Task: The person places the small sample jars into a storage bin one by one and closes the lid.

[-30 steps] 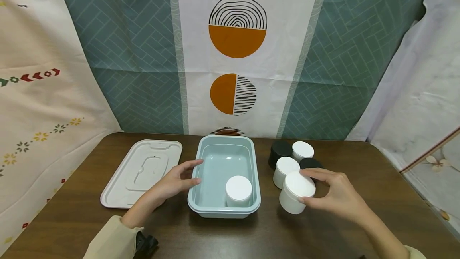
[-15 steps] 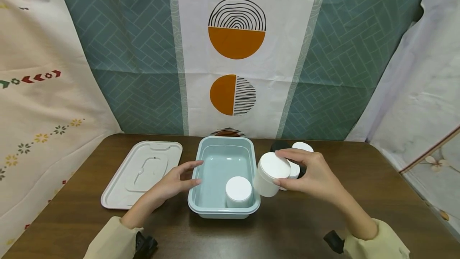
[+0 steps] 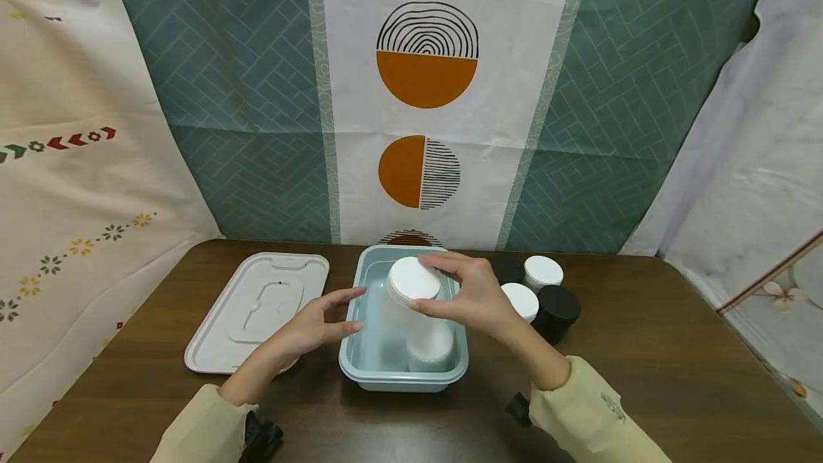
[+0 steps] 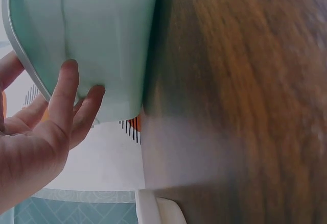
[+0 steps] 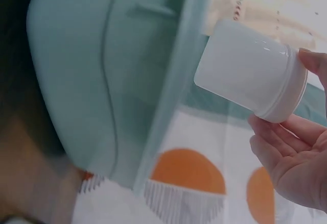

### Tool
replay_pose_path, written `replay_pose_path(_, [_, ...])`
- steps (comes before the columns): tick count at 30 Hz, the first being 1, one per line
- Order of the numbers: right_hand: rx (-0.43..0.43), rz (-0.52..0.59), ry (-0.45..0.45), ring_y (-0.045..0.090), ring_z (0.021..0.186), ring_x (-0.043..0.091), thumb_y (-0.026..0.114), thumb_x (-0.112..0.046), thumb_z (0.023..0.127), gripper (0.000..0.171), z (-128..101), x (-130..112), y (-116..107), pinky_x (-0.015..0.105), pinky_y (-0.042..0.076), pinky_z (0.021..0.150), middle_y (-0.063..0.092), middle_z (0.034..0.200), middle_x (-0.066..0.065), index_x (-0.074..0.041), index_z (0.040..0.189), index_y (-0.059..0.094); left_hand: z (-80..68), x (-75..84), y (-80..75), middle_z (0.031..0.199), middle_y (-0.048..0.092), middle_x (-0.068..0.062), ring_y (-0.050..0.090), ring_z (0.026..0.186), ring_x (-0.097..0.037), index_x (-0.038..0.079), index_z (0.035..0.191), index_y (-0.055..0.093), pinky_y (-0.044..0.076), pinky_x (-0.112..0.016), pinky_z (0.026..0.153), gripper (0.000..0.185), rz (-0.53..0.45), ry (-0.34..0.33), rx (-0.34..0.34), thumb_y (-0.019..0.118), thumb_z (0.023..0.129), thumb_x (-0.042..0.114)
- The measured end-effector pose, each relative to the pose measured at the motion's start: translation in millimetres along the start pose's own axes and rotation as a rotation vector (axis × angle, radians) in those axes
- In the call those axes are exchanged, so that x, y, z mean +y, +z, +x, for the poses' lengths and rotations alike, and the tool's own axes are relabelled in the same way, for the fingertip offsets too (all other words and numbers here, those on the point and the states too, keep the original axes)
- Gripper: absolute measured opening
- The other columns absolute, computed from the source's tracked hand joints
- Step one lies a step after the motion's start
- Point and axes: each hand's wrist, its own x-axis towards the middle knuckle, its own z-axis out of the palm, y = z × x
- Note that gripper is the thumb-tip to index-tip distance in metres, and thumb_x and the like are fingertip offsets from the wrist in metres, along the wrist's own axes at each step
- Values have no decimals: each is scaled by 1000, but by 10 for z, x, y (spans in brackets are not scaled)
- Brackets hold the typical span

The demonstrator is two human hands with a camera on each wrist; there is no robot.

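My right hand (image 3: pixel 459 290) grips a white jar (image 3: pixel 406 296) by its lid and holds it above the inside of the light blue tub (image 3: pixel 444 376). In the right wrist view the white jar (image 5: pixel 250 76) hangs tilted beside the tub's wall (image 5: pixel 92 96), pinched by my fingers (image 5: pixel 286 147). Another white jar (image 3: pixel 432 349) stands in the tub's near right corner, partly hidden behind the held one. My left hand (image 3: pixel 315 324) rests with straight fingers against the tub's left wall; in the left wrist view its fingers (image 4: pixel 69 99) touch the tub (image 4: pixel 107 40).
A white tray-like lid (image 3: pixel 257 309) lies flat to the left of the tub. To the right stand two white jars (image 3: pixel 543 271) (image 3: pixel 521 301) and two black jars (image 3: pixel 556 309) (image 3: pixel 506 268). All rest on a dark wooden table (image 3: pixel 643 349) with patterned curtains behind.
My right hand lifted a white jar from the group on the right and carried it left, over the tub. The left hand stayed against the tub's wall.
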Motion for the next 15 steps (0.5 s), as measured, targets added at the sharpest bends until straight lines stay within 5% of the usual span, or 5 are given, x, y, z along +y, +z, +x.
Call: replay_pose_path(15, [-146, -116, 61, 58, 104, 20, 80, -22, 67, 51, -31, 231, 431, 35, 48, 85, 64, 110, 9, 1, 110, 64, -6, -3, 0, 137, 37, -25, 43, 120, -38, 6, 140, 32, 49, -41, 83, 64, 16, -7, -8, 62, 87, 26])
